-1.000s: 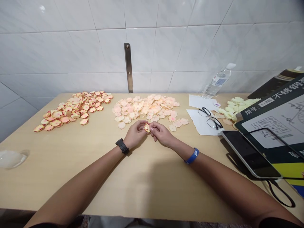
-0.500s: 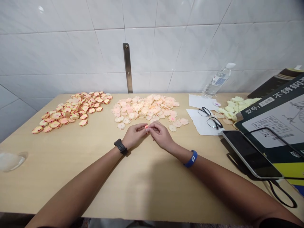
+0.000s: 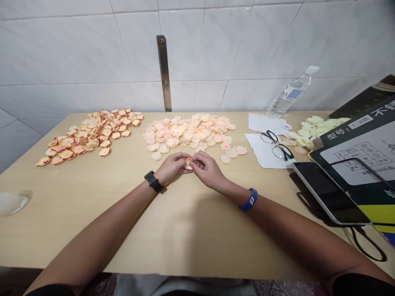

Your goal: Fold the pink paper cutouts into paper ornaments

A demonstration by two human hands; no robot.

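The picture is bright and evenly lit from above. A soft, wide shadow lies on the table (image 3: 185, 246) just behind the right hand (image 3: 206, 168). The tiled wall (image 3: 77, 49) shines weakly. Straight lines bend and stretch toward the edges; focus is sharp.

**Both hands met at the middle, fingertips pinched**

The left hand (image 3: 171, 167) and the right hand (image 3: 207, 169) came together in front of the person, knuckles up and fingers curled inward. The fingertips (image 3: 194, 161) of both hands touched, closed from either side on a small flower piece (image 3: 187, 164). The heels of both hands lay low, near the surface. The left forearm (image 3: 108, 230) ran in from the lower left, the right forearm (image 3: 296, 236) from the lower right, so that the two arms formed a wide V with the wrists at its point. Both forearms were bare, with dark sleeves showing only at the elbows.
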